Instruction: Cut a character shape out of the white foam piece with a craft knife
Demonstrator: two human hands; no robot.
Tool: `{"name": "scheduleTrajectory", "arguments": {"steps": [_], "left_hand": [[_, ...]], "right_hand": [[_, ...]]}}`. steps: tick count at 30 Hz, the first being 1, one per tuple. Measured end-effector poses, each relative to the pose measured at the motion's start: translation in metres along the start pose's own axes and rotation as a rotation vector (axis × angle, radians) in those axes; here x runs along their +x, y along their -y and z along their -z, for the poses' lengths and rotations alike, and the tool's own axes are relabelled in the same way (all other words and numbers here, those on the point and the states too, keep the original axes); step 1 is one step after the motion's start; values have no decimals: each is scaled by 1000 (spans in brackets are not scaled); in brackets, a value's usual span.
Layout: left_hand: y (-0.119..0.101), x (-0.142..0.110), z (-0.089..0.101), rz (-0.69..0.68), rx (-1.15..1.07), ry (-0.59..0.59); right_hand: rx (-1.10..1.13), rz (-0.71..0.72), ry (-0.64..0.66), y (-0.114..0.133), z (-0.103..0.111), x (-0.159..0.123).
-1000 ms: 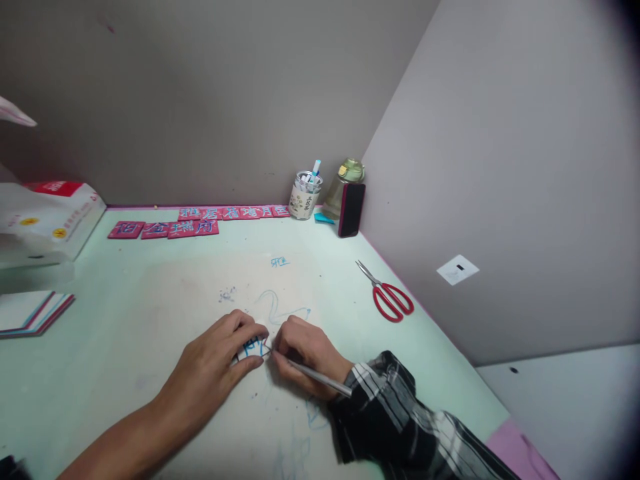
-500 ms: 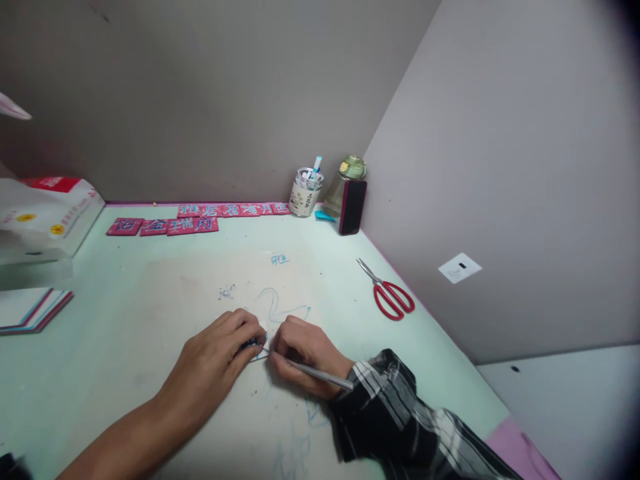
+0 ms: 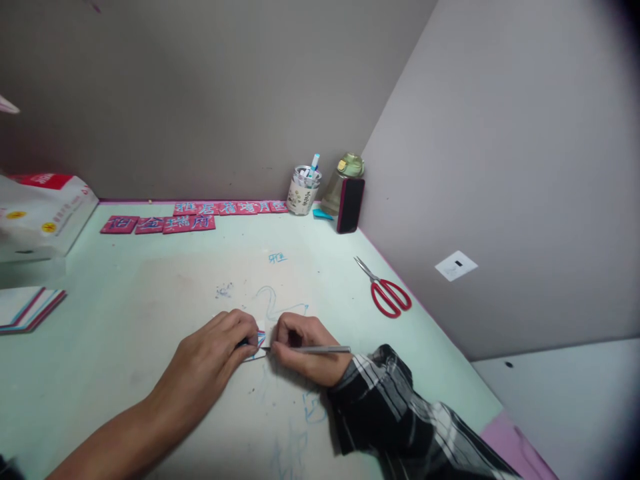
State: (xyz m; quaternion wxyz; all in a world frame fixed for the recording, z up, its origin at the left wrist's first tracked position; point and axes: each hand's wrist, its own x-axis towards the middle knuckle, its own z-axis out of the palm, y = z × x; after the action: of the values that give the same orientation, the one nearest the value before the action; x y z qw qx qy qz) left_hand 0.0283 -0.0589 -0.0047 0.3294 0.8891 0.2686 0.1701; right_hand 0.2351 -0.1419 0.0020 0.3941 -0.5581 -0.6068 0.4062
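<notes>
My left hand point(image 3: 215, 357) lies on the pale green table point(image 3: 115, 320) with its fingers pressed down on a small white card with blue marks point(image 3: 259, 341), which it mostly hides. My right hand point(image 3: 303, 347), in a black-and-white plaid sleeve, grips a thin metal pen-like tool point(image 3: 320, 349). The tool lies almost level, and its tip meets the card's right edge. Both hands touch at the card. Blue scribbles cover the table around them.
Red-handled scissors point(image 3: 385, 293) lie to the right near the wall. At the back stand a cup of pens point(image 3: 303, 193), a bottle point(image 3: 345, 183) and a phone point(image 3: 350, 205). Red tiles with blue characters point(image 3: 190, 217) line the back edge. A bag point(image 3: 40, 213) and stacked sheets point(image 3: 27, 308) sit at left.
The tool has swung from a slant to nearly level in my right hand. My left fingers have slid further over the card, hiding more of it.
</notes>
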Motion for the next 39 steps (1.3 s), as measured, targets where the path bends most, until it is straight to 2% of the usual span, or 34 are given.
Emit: {"name": "scheduleTrajectory", "arguments": {"steps": [5,24,28,30,33,36,39], "left_hand": [[0,2,6,-27,12,42],[-2,-3,15,-187,126,66],[-1,-6,16,-213,129,42],[1,-9,17,-211,110,29],[4,-15,12,-137,81,11],[6,-24,2,-55,71,-53],[4,-32,-9,-52,87,-139]], "right_hand": [[7,-4,5,0,1,0],[-4,1,42,-3,0,0],[127,-24,56,-5,2,4],[287,-51,16,-6,5,7],[430,-74,-85,-7,9,12],[420,-75,-134,-5,8,12],[331,-48,-180,-2,5,9]]}}
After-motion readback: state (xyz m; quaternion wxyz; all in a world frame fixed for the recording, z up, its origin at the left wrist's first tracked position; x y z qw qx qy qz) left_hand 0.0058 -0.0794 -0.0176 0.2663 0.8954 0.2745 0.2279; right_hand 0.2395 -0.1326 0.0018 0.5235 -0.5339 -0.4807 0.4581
